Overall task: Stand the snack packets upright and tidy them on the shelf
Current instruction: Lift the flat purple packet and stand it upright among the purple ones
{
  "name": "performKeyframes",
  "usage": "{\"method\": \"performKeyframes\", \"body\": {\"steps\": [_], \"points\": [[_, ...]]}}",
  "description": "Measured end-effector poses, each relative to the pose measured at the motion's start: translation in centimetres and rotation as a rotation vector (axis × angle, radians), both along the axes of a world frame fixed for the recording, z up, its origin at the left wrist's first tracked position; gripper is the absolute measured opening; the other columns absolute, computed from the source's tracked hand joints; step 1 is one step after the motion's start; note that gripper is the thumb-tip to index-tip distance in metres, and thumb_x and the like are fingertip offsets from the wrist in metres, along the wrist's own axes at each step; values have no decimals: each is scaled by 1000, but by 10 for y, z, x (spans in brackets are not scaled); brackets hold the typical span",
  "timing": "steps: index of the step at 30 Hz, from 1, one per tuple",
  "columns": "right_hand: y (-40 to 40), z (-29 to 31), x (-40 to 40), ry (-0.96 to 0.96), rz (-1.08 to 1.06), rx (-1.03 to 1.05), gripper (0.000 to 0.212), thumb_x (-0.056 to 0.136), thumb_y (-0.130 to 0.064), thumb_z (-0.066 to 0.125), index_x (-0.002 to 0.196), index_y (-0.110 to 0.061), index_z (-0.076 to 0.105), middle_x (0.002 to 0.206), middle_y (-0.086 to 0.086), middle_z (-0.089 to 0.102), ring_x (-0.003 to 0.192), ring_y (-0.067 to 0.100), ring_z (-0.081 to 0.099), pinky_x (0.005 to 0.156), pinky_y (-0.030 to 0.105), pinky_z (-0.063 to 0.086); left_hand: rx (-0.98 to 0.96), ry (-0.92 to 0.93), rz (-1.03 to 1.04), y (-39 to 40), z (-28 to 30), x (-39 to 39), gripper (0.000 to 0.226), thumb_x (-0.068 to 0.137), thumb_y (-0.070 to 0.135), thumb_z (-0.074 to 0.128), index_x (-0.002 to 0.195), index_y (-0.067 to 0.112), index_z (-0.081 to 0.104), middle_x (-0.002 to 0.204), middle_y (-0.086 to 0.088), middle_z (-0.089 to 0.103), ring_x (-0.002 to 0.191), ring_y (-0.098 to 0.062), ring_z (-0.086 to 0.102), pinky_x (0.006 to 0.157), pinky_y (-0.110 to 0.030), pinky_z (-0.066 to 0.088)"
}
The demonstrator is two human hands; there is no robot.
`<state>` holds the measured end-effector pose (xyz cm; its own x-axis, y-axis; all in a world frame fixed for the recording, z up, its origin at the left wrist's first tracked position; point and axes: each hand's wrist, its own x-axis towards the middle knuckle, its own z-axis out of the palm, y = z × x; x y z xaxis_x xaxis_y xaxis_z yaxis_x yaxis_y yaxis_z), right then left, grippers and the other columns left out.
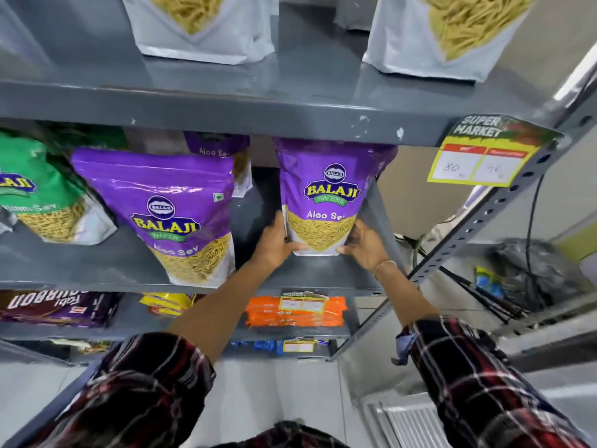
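Note:
A purple Aloo Sev packet [323, 189] stands upright at the right end of the grey middle shelf [97, 266]. My left hand [274, 244] grips its lower left corner and my right hand [365, 247] grips its lower right corner. A second purple packet [174, 215] stands near the shelf's front, to the left. A third purple packet [219, 153] shows partly behind, between the two. A green packet [35, 195] leans at the far left.
Two white sev packets [200, 24] [445, 30] stand on the upper shelf. A yellow price tag [484, 156] hangs from its edge. The slotted upright post [468, 234] runs right of my right hand. Orange packs [294, 312] and brown packs [55, 308] lie on lower shelves.

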<state>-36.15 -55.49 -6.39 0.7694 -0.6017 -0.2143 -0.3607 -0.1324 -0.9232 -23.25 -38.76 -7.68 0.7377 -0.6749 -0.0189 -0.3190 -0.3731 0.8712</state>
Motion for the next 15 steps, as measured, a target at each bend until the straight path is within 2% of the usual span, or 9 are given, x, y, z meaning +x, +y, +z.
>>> {"method": "performKeyframes", "body": {"steps": [4, 7, 10, 15], "points": [[7, -15, -25, 38, -9, -29, 69, 66, 17, 69, 127, -7, 47, 112, 12, 57, 108, 31, 54, 93, 49, 50, -39, 11, -4, 15, -9, -21, 74, 65, 19, 84, 120, 5, 38, 113, -18, 67, 97, -29, 67, 82, -49, 56], [15, -19, -40, 46, 4, -96, 67, 65, 11, 75, 124, -7, 50, 115, 16, 62, 109, 31, 57, 95, 46, 49, -35, 23, -12, 25, -11, -33, 73, 65, 21, 85, 120, 9, 39, 112, -15, 68, 91, -25, 68, 80, -42, 57], [21, -23, -53, 13, 9, -135, 63, 67, 7, 76, 123, -6, 51, 118, 17, 63, 111, 29, 58, 97, 43, 49, -59, 42, -37, 34, -11, -44, 73, 67, 19, 83, 125, 11, 39, 113, -13, 67, 94, -24, 68, 82, -38, 57], [29, -24, -67, 0, -4, -107, 60, 69, 5, 75, 122, -9, 51, 119, 14, 63, 110, 27, 58, 96, 40, 49, -59, 46, -76, 41, -8, -54, 74, 71, 17, 80, 130, 9, 36, 121, -17, 63, 103, -28, 66, 88, -45, 56]]}}
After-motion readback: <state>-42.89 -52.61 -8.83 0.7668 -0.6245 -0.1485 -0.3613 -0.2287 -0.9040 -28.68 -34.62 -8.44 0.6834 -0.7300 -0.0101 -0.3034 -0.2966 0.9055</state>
